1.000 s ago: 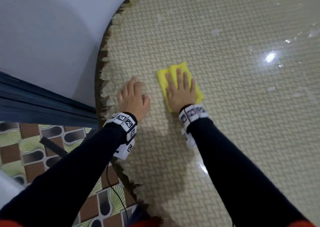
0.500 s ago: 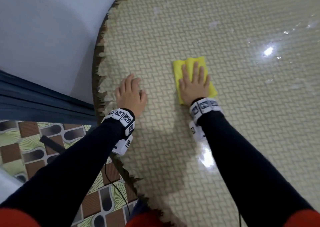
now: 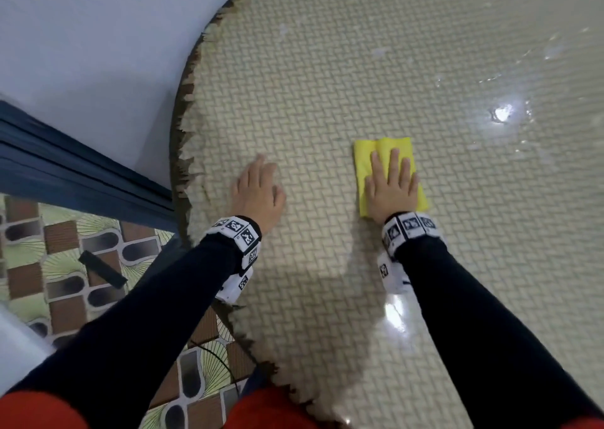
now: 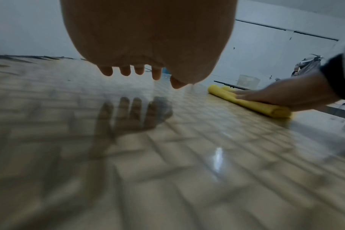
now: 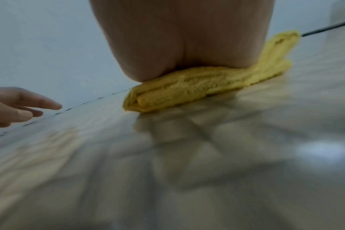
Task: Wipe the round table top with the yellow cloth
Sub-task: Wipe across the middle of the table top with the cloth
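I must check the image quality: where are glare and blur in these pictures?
Head view: sharp, with bright glare spots on the table top. Left wrist view: near surface smeared, left hand casting a shadow, yellow cloth fairly clear. Right wrist view: foreground heavily blurred, cloth under the right hand sharper.

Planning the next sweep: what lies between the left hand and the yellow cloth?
Nothing: only bare woven-pattern table top separates the left hand from the yellow cloth under the right hand. The head view shows it; the left wrist view agrees.
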`<action>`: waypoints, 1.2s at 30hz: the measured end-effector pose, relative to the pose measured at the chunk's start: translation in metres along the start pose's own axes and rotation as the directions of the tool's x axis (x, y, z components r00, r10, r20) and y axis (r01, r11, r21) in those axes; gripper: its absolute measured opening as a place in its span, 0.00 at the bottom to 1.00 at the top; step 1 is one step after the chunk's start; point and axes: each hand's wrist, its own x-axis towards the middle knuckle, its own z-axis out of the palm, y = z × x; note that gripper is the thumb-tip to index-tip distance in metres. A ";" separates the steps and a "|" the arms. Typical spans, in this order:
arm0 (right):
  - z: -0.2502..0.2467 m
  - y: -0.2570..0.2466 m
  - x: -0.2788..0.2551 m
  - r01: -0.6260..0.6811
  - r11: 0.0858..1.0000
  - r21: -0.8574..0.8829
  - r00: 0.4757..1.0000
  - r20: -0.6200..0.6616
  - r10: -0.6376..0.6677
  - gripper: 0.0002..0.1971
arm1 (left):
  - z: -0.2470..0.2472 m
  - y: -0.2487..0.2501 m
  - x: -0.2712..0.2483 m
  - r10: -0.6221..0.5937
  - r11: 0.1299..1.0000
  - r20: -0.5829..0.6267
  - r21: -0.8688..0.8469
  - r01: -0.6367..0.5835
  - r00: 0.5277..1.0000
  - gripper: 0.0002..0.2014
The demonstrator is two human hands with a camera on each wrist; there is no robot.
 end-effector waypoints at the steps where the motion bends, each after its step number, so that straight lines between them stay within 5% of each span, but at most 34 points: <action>1: 0.002 -0.005 0.001 0.050 0.998 -0.022 0.999 0.007 -0.050 0.27 | 0.004 0.007 -0.008 -0.006 1.000 0.009 -0.006 0.006 1.000 0.25; 5: 0.025 0.011 -0.075 0.438 0.898 -0.035 0.897 0.084 -0.434 0.30 | 0.021 0.042 -0.042 -0.048 0.998 -0.018 -0.038 0.047 0.999 0.25; 8: 0.037 0.073 -0.160 0.538 0.843 0.006 0.840 0.071 -0.537 0.27 | 0.040 0.080 -0.069 -0.053 0.997 -0.028 -0.056 0.052 0.998 0.28; 13: 0.021 0.175 -0.200 0.465 0.885 -0.017 0.883 0.084 -0.462 0.29 | 0.068 0.136 -0.108 -0.032 0.998 -0.038 -0.063 0.029 0.999 0.28; 18: -0.011 0.177 -0.180 0.228 0.974 0.013 0.974 -0.001 -0.228 0.28 | 0.074 0.156 -0.129 -0.026 0.999 -0.044 -0.040 0.025 0.999 0.26; 29: 0.009 0.124 -0.113 0.273 0.961 -0.040 0.961 0.066 -0.270 0.27 | 0.079 0.152 -0.128 -0.022 0.999 -0.085 -0.026 0.020 0.996 0.24; 34: 0.031 0.142 -0.185 0.553 0.833 0.000 0.830 0.083 -0.551 0.27 | 0.082 0.154 -0.113 0.007 1.000 -0.068 -0.019 -0.008 0.998 0.24; 36: 0.034 0.177 -0.209 0.525 0.850 -0.035 0.850 0.073 -0.522 0.26 | 0.083 0.161 -0.105 0.029 0.999 -0.044 -0.022 -0.030 0.999 0.24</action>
